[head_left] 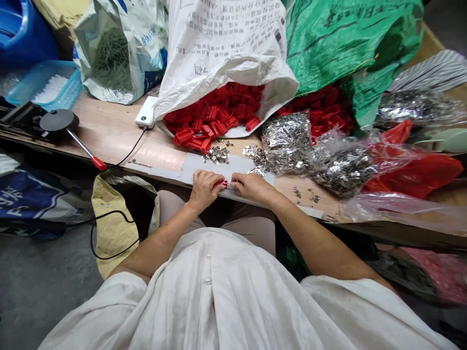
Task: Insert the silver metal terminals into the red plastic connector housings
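Observation:
My left hand [205, 190] is closed on a small red plastic part [224, 183] at the table's front edge. Close against that part, my right hand [251, 187] has its thumb and fingers pinched together; whatever is between them is too small to name. Both hands are over a grey sheet [233, 167] on the table. Just behind them lie small piles of shiny metal pieces [217, 154]. More red plastic parts [215, 116] spill from the mouth of a white woven sack [226, 43].
Plastic bags of metal pieces [286, 141] and a red bag [412, 165] lie to the right. A green sack [350, 43] stands behind. On the left are a lever tool with a red grip [98, 163], a white power bank [146, 113], a blue basket [63, 90] and an open yellow sack [113, 218].

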{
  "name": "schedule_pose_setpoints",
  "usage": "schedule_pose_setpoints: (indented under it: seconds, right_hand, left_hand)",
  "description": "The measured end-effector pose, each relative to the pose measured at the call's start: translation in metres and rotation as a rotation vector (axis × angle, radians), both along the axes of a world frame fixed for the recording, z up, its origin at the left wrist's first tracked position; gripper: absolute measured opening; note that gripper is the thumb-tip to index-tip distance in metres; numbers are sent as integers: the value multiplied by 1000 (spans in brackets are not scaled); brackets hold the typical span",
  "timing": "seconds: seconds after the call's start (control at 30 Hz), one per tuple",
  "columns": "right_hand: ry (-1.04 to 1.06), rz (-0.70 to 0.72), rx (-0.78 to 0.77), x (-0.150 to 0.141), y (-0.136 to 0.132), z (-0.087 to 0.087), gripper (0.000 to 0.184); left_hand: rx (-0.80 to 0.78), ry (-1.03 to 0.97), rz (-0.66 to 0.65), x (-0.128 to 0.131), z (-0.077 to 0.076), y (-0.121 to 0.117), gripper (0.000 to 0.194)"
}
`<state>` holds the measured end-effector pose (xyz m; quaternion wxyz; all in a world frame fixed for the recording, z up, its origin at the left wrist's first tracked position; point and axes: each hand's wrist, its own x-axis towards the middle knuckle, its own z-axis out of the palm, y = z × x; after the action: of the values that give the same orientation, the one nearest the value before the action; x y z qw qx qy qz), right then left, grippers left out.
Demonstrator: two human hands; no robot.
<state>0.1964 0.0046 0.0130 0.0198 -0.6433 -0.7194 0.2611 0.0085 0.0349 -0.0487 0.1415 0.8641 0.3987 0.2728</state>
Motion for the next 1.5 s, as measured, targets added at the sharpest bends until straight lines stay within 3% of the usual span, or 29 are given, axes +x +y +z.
schedule_pose_setpoints:
  seconds: [0.17,0.4,0.53,0.7,0.83,1.0,1.13,1.3,1.4,1.5]
  right_hand:
    - [237,-132,64,7,-18,-8,19]
    - [466,-320,203,13,-49,-19,22]
    - [569,-396,260,13,-56,-28,24]
    - [654,-443,274,13,-63,-38,27]
    - [667,-427,270,12,-66,-40,27]
    - [648,-421,282,10,-69,-39,27]
    - [623,-417,273,11,-71,-40,26]
    - [601,-399,265,11,-72,-42,27]
    - [594,-392,270,10,-73,-42,27]
    - [578,-392,268,10,-74,-42,28]
  left_hand:
    - [149,23,-12,-1,-6,-7,22]
    - [258,225,-96,-2,2,-11,33]
    - [172,176,-57,-3,4,-11,36]
    - [62,60,36,-4,3,-12,60]
    - [48,-9,15,-8,8,-15,57]
    - [-28,-243,73,-18,18,-24,63]
    - [-275,-516,173,-27,27,-31,66]
    - [-978,-1109,172,-37,43,-32,71]
    - [-1355,-1286,133,-45,51,-31,61]
    - [-1473,-1376,106,-51,51,-32,48]
